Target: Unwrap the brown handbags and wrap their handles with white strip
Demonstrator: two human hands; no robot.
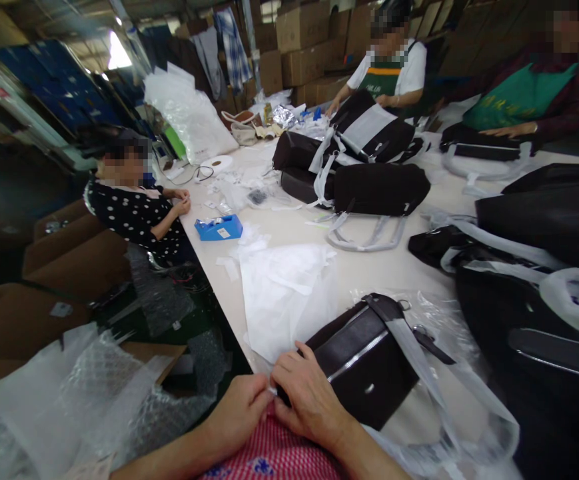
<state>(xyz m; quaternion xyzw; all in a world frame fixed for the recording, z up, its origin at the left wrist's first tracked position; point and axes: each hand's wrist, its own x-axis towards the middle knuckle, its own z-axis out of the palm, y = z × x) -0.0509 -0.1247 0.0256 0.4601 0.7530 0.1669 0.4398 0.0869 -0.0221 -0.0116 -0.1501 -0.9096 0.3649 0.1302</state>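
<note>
My left hand [239, 405] and my right hand [309, 397] meet at the near edge of the table, close in front of the red checked cloth on my body. Their fingertips are pressed together around a small whitish bit, mostly hidden, whose kind I cannot make out. Just beyond my fingers lies a stack of thin white sheets [284, 287]. To the right of my right hand a black handbag [364, 360] rests on clear plastic, its strap wrapped in white material.
Several more black bags [382, 187] with wrapped handles cover the table's middle and right. A blue tape dispenser [219, 228] stands near the left edge. Bubble wrap [104, 373] and cartons [69, 247] fill the floor at left. Three people [129, 200] work around the table.
</note>
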